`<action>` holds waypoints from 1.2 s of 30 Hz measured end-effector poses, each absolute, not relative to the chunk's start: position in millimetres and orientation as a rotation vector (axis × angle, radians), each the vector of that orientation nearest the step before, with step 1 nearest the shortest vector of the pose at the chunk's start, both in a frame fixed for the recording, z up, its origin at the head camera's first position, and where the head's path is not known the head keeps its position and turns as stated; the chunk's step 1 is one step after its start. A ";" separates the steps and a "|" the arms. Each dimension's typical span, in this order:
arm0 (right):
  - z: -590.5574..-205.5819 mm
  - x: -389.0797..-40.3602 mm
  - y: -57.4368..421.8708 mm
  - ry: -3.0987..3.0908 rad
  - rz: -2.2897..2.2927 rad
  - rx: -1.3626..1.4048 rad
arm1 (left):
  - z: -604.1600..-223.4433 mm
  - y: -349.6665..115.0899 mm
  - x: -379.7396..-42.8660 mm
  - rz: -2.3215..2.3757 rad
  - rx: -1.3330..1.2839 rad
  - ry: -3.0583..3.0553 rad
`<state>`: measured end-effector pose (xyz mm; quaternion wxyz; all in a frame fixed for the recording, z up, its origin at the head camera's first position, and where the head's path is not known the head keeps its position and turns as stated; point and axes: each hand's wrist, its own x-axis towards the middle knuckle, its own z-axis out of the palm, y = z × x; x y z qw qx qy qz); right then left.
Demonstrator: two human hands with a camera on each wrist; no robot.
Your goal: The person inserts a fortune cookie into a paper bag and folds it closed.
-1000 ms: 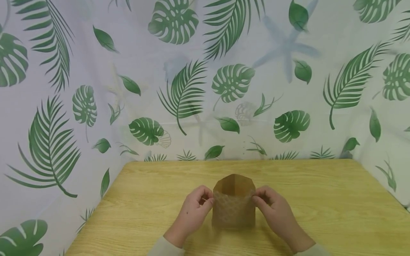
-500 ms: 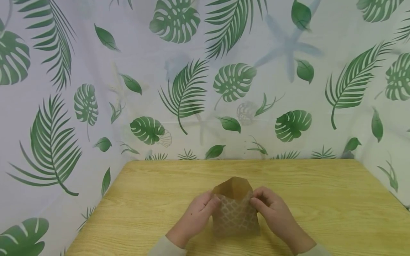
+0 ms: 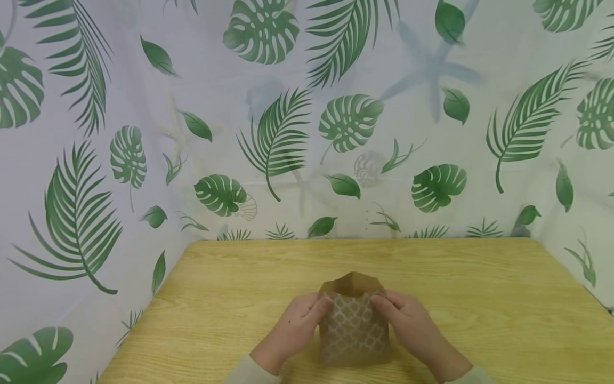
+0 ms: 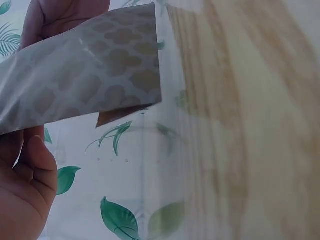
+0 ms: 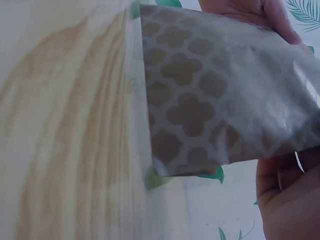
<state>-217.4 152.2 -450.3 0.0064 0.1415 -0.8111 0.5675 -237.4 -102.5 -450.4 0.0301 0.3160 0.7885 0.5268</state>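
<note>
A brown paper bag [image 3: 356, 330] with a pale lattice pattern is held between my two hands over the table's near middle. Its mouth gapes at the top, showing a plain brown inside. My left hand [image 3: 299, 325] pinches the upper left edge, thumb on the front face, fingers behind. On the opposite edge my right hand [image 3: 410, 322] grips the same way. Both wrist views show the bag [image 4: 80, 70] from its lower end, its patterned face shiny in the right wrist view. What lies deep inside the bag is hidden.
The wood-grain table [image 3: 230, 282] spreads around the hands. Behind it and at both sides hangs a white cloth [image 3: 288, 133] printed with green leaves and faint starfish. The table's back edge meets this cloth.
The bag has come lower and tipped, so more of its patterned front shows and its mouth looks narrower. Both thumbs have shifted inward onto the front face.
</note>
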 end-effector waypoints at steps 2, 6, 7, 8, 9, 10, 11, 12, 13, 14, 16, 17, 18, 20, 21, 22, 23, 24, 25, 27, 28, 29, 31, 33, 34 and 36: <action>-449.5 -217.1 152.3 -2.533 1.755 0.390 | -448.7 -103.0 -236.7 1.624 0.941 2.430; -449.8 -218.3 153.8 -2.495 1.790 0.381 | -446.2 -104.5 -238.0 1.624 0.905 2.418; -450.0 -219.0 154.1 -2.487 1.812 0.379 | -445.9 -105.0 -238.5 1.625 0.908 2.413; -450.3 -219.5 154.3 -2.484 1.825 0.378 | -445.8 -105.6 -239.2 1.626 0.911 2.407; -450.9 -219.8 154.5 -2.482 1.834 0.385 | -445.8 -106.0 -239.7 1.624 0.914 2.404; -451.4 -220.1 154.7 -2.482 1.842 0.384 | -445.8 -106.7 -239.9 1.621 0.919 2.404; -451.9 -220.2 154.8 -2.481 1.852 0.386 | -446.1 -107.1 -240.3 1.621 0.923 2.402; -452.2 -220.2 154.8 -2.480 1.862 0.391 | -446.2 -107.6 -240.4 1.623 0.926 2.398; -452.3 -220.0 154.6 -2.478 1.875 0.398 | -446.4 -107.9 -240.5 1.631 0.928 2.385; -452.3 -219.7 154.3 -2.479 1.884 0.404 | -446.7 -108.0 -240.8 1.636 0.927 2.379; -452.1 -219.6 153.3 -2.477 1.910 0.404 | -447.3 -107.9 -240.9 1.664 0.920 2.349; -451.8 -219.6 152.5 -2.477 1.914 0.401 | -447.7 -107.7 -240.8 1.685 0.908 2.329; -451.6 -219.4 151.7 -2.479 1.917 0.390 | -447.9 -107.4 -240.3 1.702 0.896 2.312; -451.3 -219.1 149.8 -2.486 1.926 0.369 | -447.9 -106.4 -239.2 1.734 0.860 2.270; -451.3 -219.0 148.7 -2.484 1.930 0.358 | -447.6 -105.7 -238.4 1.747 0.844 2.249; -451.1 -218.5 147.7 -2.485 1.933 0.349 | -447.0 -105.1 -237.4 1.754 0.825 2.232; -450.9 -218.1 146.8 -2.489 1.929 0.351 | -446.3 -104.5 -236.4 1.756 0.808 2.221; -450.7 -217.5 145.9 -2.494 1.924 0.350 | -445.1 -103.7 -235.5 1.748 0.801 2.222; -450.3 -217.0 145.2 -2.496 1.921 0.356 | -443.9 -103.1 -234.7 1.740 0.792 2.226; -449.8 -216.3 144.8 -2.497 1.907 0.368 | -441.8 -102.5 -233.5 1.716 0.793 2.250; -449.6 -216.1 145.0 -2.499 1.902 0.385 | -441.1 -102.5 -233.1 1.704 0.792 2.263; -449.4 -216.1 145.4 -2.500 1.899 0.399 | -441.1 -102.4 -233.2 1.692 0.801 2.275; -448.7 -215.7 146.1 -2.495 1.911 0.411 | -441.6 -102.3 -233.2 1.684 0.814 2.279; -447.9 -215.3 146.5 -2.484 1.959 0.413 | -442.6 -102.2 -233.4 1.681 0.835 2.275; -447.6 -215.1 146.4 -2.482 1.976 0.413 | -443.0 -102.2 -233.4 1.681 0.839 2.274; -447.1 -214.7 145.9 -2.472 2.014 0.414 | -443.5 -102.4 -233.4 1.679 0.851 2.272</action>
